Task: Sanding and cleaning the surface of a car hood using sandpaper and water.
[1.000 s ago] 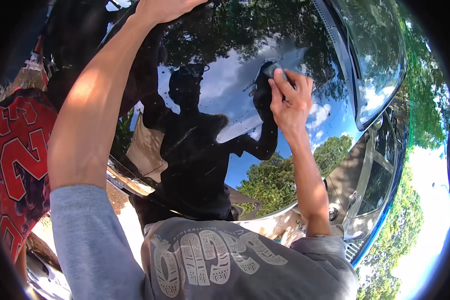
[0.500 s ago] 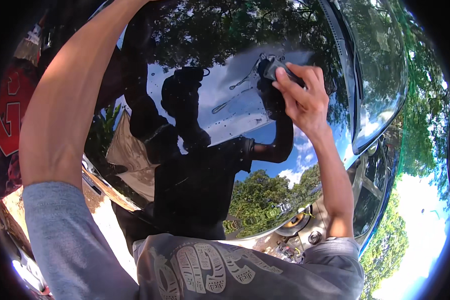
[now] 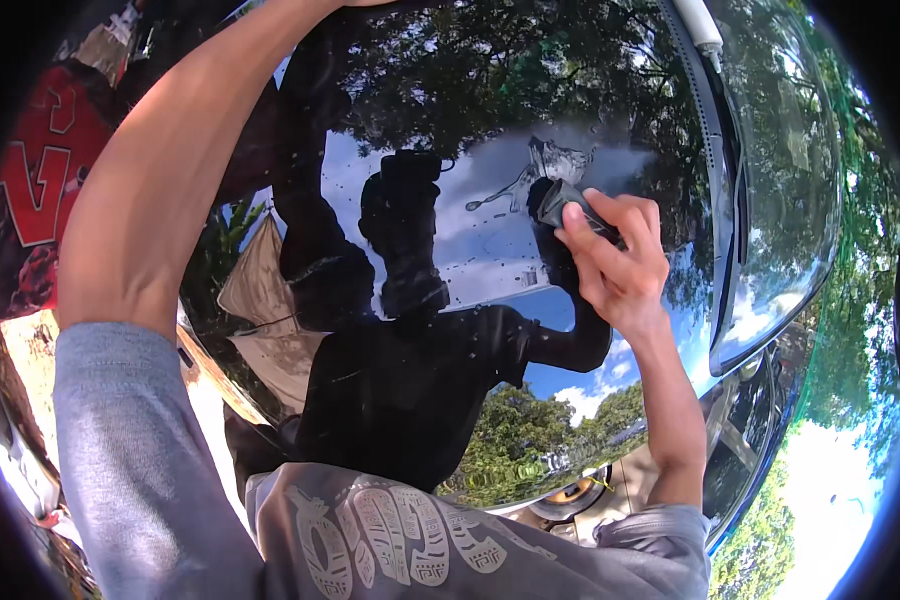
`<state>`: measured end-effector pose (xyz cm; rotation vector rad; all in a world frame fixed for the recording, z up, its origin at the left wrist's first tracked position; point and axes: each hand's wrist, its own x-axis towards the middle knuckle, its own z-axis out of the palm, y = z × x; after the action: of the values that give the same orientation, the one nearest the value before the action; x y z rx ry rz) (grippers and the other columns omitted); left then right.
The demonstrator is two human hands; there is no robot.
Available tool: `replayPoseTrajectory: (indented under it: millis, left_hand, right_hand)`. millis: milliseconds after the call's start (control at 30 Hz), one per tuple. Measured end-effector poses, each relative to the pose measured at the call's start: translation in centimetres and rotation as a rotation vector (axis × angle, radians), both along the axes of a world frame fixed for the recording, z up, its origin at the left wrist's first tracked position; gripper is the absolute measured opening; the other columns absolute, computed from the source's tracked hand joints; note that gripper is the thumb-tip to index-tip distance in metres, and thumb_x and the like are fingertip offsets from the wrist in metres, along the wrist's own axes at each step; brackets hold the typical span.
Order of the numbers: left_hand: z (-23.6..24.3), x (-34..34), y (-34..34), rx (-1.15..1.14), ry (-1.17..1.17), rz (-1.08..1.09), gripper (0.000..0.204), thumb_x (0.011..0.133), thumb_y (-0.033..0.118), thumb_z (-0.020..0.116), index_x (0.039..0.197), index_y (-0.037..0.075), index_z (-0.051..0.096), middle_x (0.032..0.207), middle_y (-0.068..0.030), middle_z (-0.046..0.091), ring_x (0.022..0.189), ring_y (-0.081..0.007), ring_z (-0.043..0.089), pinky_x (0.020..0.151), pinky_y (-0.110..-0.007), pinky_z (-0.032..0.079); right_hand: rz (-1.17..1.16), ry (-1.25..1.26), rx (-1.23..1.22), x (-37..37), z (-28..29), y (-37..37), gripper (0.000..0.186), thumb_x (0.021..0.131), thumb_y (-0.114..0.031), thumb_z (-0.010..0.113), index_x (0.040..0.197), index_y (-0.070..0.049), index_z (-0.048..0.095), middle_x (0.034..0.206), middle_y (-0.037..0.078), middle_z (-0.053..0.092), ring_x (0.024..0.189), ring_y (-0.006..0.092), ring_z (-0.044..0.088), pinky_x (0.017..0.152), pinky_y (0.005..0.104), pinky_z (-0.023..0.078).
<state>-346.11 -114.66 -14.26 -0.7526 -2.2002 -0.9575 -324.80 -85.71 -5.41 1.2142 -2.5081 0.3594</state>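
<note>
My right hand grips a small dark grey sanding block between thumb and fingers. The block rests on the glossy black car hood, right of its middle. Just beyond it lies a wet smear, with a thin trail of liquid running left from it. Across the left side, my left forearm reaches to the far part of the hood. Only a sliver of my left hand shows at the top edge; its fingers are out of sight.
Along the hood's right side run a dark trim strip and the windshield. A person in a red-and-black shirt stands at the left. Below the near hood edge, engine-bay parts show. Trees and sky reflect in the paint.
My right hand has drawn the block nearer to me over the hood. A wider wet smear now shows beyond it, and the lower streak is no longer visible. The whole view has shifted slightly.
</note>
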Motion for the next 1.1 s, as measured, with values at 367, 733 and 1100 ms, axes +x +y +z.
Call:
replayPoseTrajectory:
  millis: [367,733,1100]
  left_hand:
    - [0.1,0.1,0.0,-0.008,-0.037,-0.003,0.056,0.086,0.047,0.074,0.120,0.004,0.061,0.118,-0.0192,0.062,0.114,-0.0362,0.058,0.099,-0.043,0.048]
    - [0.6,1.0,0.2,0.015,-0.148,-0.012,0.058,0.086,0.048,0.074,0.122,0.005,0.060,0.120,-0.0182,0.061,0.115,-0.0363,0.058,0.099,-0.043,0.047]
    - [1.6,1.3,0.6,0.016,-0.160,0.004,0.057,0.086,0.048,0.074,0.125,0.008,0.059,0.122,-0.0175,0.060,0.117,-0.0374,0.056,0.101,-0.044,0.045]
  right_hand:
    - [-0.094,-0.070,0.029,-1.6,-0.7,-0.9,0.040,0.068,0.002,0.084,0.106,-0.009,0.078,0.104,0.015,0.069,0.088,0.0294,0.061,0.075,0.0364,0.053]
    - [0.003,-0.033,-0.017,-0.8,-1.0,-0.4,0.045,0.064,0.002,0.085,0.107,-0.008,0.078,0.105,0.014,0.069,0.086,0.0295,0.060,0.073,0.0386,0.053]
    - [0.015,-0.028,0.000,1.0,-1.0,1.1,0.045,0.067,0.003,0.084,0.110,-0.008,0.076,0.104,0.015,0.068,0.084,0.0292,0.059,0.072,0.0368,0.051]
